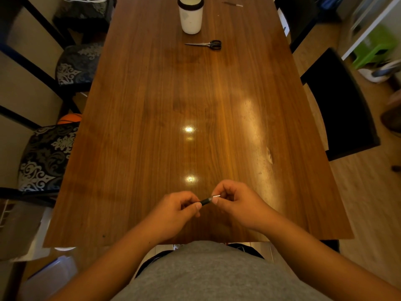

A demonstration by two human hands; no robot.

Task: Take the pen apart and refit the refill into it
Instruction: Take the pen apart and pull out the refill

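Observation:
A dark pen (206,201) with a silver tip end is held just above the wooden table (152,127), near its front edge. My left hand (180,208) grips the dark barrel, and most of the barrel is hidden inside the fist. My right hand (233,202) pinches the silver tip end between thumb and fingers. Only a short stretch of the pen shows between the two hands. No separate refill is visible.
A white cylindrical container (191,15) with a dark rim stands at the table's far end. Black-handled scissors (206,44) lie in front of it, and a small thin object (233,4) lies further back. Chairs (50,157) flank both long sides.

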